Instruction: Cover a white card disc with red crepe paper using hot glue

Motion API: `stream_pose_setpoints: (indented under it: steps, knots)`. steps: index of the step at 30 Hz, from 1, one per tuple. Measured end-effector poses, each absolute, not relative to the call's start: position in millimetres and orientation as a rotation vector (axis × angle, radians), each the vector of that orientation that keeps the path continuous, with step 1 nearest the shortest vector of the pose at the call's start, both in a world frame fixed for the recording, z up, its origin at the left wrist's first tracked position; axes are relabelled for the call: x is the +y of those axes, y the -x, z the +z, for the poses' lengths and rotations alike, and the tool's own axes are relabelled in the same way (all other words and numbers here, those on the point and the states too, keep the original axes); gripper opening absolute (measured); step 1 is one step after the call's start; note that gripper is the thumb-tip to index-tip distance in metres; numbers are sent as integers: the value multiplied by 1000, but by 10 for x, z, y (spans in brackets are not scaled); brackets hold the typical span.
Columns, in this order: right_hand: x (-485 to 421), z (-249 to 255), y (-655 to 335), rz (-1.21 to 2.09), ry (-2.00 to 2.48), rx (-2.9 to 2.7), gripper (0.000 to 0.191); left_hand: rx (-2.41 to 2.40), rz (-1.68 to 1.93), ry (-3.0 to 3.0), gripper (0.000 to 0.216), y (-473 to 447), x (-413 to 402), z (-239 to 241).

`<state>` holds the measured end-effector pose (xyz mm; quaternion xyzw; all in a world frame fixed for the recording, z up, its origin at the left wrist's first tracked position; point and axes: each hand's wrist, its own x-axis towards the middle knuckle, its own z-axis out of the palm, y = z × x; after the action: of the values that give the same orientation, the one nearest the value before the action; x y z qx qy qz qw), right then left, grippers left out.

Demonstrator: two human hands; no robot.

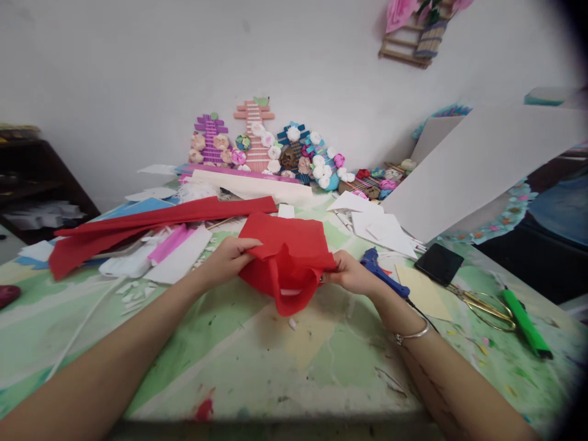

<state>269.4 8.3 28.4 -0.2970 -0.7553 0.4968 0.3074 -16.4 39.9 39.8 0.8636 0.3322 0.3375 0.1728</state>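
A red piece of folded paper or thin fabric is held up over the middle of the table, its near part drooping in an open loop. My left hand pinches its left edge between thumb and fingers. On the opposite side, my right hand grips the right edge, fingers closed on it. A small white strip shows inside the loop; whether it belongs to the red piece I cannot tell. Just right of my right hand lies a blue glue gun with a dark cord.
A long red sheet lies left over white and pink scraps. At right are gold-handled scissors, a green cutter, a black square object and white paper. Flower-decorated crafts stand against the wall; a large white board leans at right.
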Motion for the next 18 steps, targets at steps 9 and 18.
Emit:
stream_pose_setpoints:
  steps: [9, 18]
  knots:
    - [118, 230, -2743, 1364, 865, -2064, 10, 737, 617, -2460, 24, -51, 585, 477]
    - [129, 251, -2767, 1364, 900, -2076, 20, 764, 500, -2395, 29, -197, 727, 456]
